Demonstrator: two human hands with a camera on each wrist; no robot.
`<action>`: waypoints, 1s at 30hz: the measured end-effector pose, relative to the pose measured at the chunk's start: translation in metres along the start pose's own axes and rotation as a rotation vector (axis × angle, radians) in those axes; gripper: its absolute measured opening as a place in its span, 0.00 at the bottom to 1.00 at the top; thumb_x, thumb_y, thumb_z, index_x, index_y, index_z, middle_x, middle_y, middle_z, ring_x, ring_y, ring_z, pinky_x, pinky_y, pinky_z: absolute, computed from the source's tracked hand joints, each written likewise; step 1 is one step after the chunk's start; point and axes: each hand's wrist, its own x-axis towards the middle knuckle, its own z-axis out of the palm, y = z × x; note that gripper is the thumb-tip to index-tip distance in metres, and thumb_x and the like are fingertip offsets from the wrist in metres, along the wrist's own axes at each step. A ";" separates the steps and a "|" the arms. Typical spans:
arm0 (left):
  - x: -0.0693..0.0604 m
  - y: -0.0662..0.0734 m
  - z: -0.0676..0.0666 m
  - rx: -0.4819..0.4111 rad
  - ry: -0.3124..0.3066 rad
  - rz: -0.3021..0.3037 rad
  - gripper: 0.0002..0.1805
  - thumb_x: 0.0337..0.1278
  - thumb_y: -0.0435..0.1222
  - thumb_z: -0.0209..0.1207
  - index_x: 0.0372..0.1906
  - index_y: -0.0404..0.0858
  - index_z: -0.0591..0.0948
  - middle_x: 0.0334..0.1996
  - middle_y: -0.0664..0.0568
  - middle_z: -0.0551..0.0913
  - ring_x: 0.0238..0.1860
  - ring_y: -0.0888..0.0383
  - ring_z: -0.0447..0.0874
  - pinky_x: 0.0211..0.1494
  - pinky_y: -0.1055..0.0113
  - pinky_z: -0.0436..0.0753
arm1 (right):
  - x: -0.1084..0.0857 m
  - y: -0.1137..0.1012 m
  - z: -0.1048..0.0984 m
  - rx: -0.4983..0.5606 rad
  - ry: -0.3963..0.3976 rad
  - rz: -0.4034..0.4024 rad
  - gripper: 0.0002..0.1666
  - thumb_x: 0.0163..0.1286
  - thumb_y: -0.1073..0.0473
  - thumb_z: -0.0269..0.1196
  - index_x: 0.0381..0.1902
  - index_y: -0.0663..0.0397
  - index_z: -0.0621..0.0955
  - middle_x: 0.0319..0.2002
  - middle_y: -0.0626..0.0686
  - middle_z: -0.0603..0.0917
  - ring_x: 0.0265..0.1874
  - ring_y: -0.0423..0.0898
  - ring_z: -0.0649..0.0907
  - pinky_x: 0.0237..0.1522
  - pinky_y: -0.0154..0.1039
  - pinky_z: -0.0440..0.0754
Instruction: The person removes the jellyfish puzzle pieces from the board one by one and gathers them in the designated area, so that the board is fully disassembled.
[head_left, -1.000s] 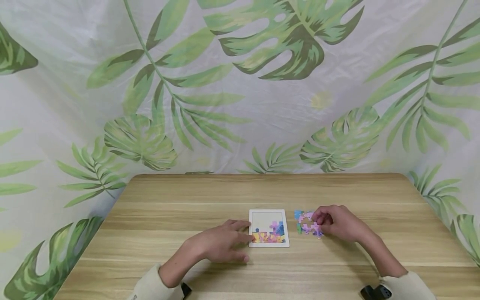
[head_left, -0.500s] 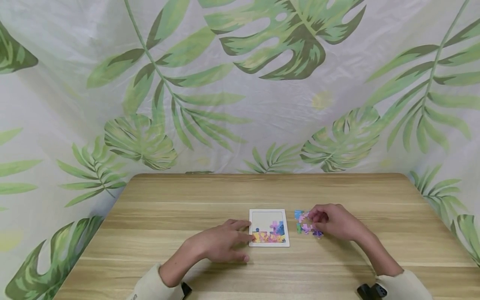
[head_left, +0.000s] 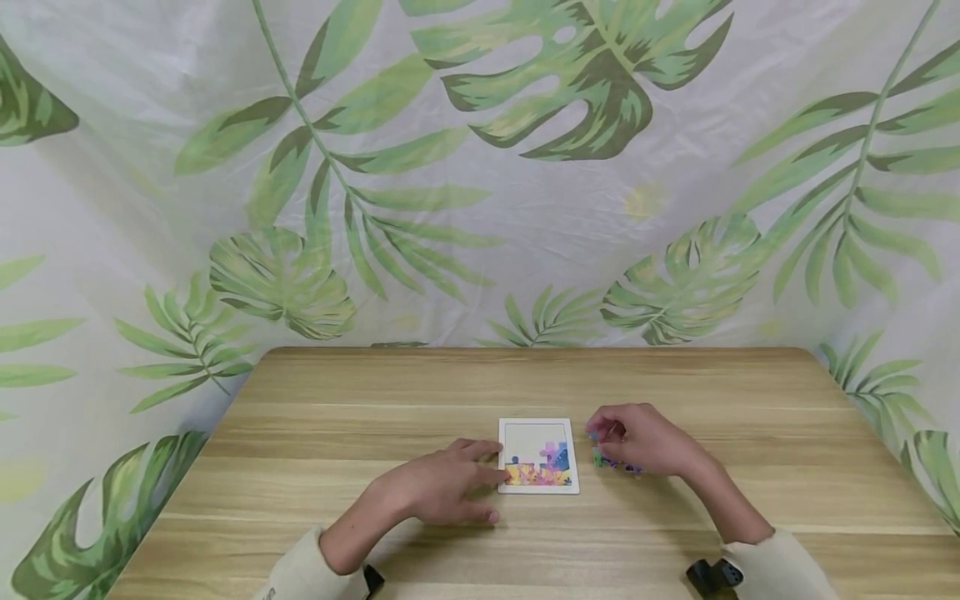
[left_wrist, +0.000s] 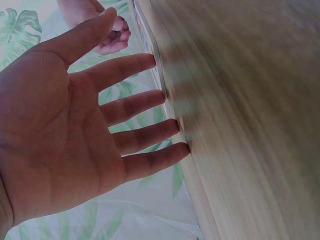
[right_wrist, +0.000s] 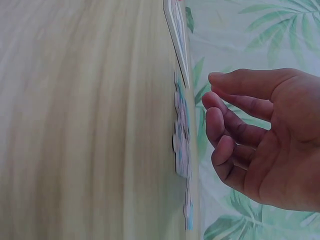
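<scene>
A square white puzzle tray [head_left: 523, 440] lies on the table near the middle, with joined jigsaw pieces [head_left: 538, 476] along its bottom and up its right side. My left hand [head_left: 442, 487] rests with spread, straight fingers at the tray's left edge; the left wrist view shows its fingertips [left_wrist: 159, 96] touching there. To the right of the tray, loose jigsaw pieces [head_left: 597, 457] lie partly hidden beneath my right hand [head_left: 648, 442]. In the right wrist view this hand hovers apart from the loose pieces [right_wrist: 181, 145], fingers loosely bent, with no piece visible between thumb and fingers.
The wooden table [head_left: 360, 383] reaches back to a leaf-patterned cloth [head_left: 420, 275]. Dark wrist devices [head_left: 716, 577] sit by both sleeves.
My right hand has shifted left across the loose pieces, toward the tray, and now covers more of them. The left hand and the tray stay in place.
</scene>
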 end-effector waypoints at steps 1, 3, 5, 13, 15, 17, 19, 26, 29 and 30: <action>0.000 0.000 0.000 0.000 -0.001 -0.002 0.28 0.72 0.53 0.66 0.72 0.50 0.83 0.83 0.47 0.66 0.82 0.42 0.63 0.78 0.42 0.75 | 0.002 -0.001 0.001 -0.001 -0.001 0.002 0.10 0.73 0.67 0.69 0.51 0.59 0.87 0.38 0.46 0.88 0.37 0.36 0.83 0.38 0.32 0.83; 0.001 0.000 0.000 0.007 0.002 0.002 0.27 0.73 0.53 0.66 0.71 0.50 0.83 0.83 0.47 0.66 0.82 0.42 0.64 0.78 0.42 0.75 | 0.005 -0.003 0.004 -0.002 -0.005 0.005 0.11 0.72 0.67 0.69 0.51 0.59 0.87 0.39 0.47 0.88 0.37 0.37 0.83 0.37 0.32 0.83; 0.001 0.000 0.000 0.016 0.005 0.007 0.27 0.73 0.53 0.66 0.71 0.50 0.83 0.83 0.47 0.66 0.82 0.42 0.65 0.77 0.42 0.76 | 0.007 -0.005 0.006 -0.003 -0.012 0.005 0.12 0.71 0.67 0.71 0.52 0.58 0.87 0.39 0.47 0.88 0.37 0.38 0.83 0.38 0.32 0.83; 0.003 -0.001 0.000 0.032 0.010 0.014 0.25 0.74 0.53 0.65 0.70 0.50 0.84 0.82 0.45 0.68 0.80 0.41 0.68 0.77 0.43 0.76 | 0.018 -0.010 0.015 -0.040 -0.017 -0.032 0.13 0.69 0.68 0.73 0.51 0.57 0.88 0.42 0.50 0.89 0.37 0.38 0.81 0.39 0.32 0.81; 0.004 -0.001 0.000 0.035 0.012 0.015 0.26 0.74 0.53 0.65 0.70 0.50 0.84 0.81 0.45 0.68 0.80 0.41 0.68 0.77 0.44 0.76 | 0.021 -0.012 0.017 -0.042 -0.018 -0.043 0.13 0.68 0.68 0.73 0.51 0.57 0.88 0.43 0.50 0.89 0.36 0.37 0.80 0.39 0.32 0.80; 0.004 -0.001 0.000 0.035 0.017 0.020 0.26 0.74 0.53 0.65 0.70 0.50 0.83 0.81 0.44 0.68 0.79 0.41 0.68 0.77 0.44 0.76 | 0.024 -0.013 0.019 -0.036 -0.024 -0.048 0.13 0.69 0.68 0.72 0.51 0.57 0.87 0.42 0.51 0.88 0.34 0.37 0.78 0.38 0.32 0.80; 0.004 0.000 0.000 0.039 0.025 0.032 0.26 0.74 0.52 0.65 0.70 0.49 0.83 0.81 0.43 0.69 0.79 0.41 0.69 0.76 0.44 0.77 | 0.027 -0.014 0.021 -0.028 -0.031 -0.046 0.14 0.68 0.69 0.72 0.51 0.57 0.87 0.40 0.50 0.87 0.33 0.38 0.78 0.38 0.32 0.79; 0.006 0.001 0.002 0.036 0.024 0.037 0.27 0.74 0.54 0.65 0.70 0.49 0.83 0.80 0.43 0.69 0.77 0.42 0.70 0.75 0.46 0.78 | 0.033 -0.015 0.025 -0.019 -0.056 -0.018 0.14 0.68 0.69 0.72 0.50 0.55 0.87 0.37 0.50 0.84 0.33 0.39 0.77 0.37 0.32 0.78; 0.007 0.000 0.002 0.034 0.022 0.035 0.27 0.75 0.55 0.63 0.70 0.48 0.84 0.79 0.44 0.69 0.76 0.44 0.71 0.75 0.48 0.78 | 0.034 -0.016 0.027 -0.033 -0.065 -0.020 0.14 0.67 0.69 0.73 0.49 0.55 0.88 0.38 0.49 0.84 0.34 0.39 0.77 0.37 0.32 0.78; 0.008 -0.001 0.002 0.036 0.023 0.035 0.27 0.75 0.55 0.63 0.70 0.48 0.84 0.79 0.44 0.70 0.75 0.44 0.71 0.75 0.49 0.78 | 0.035 -0.016 0.027 -0.037 -0.069 -0.022 0.14 0.67 0.70 0.73 0.49 0.55 0.88 0.39 0.49 0.84 0.34 0.40 0.77 0.37 0.32 0.78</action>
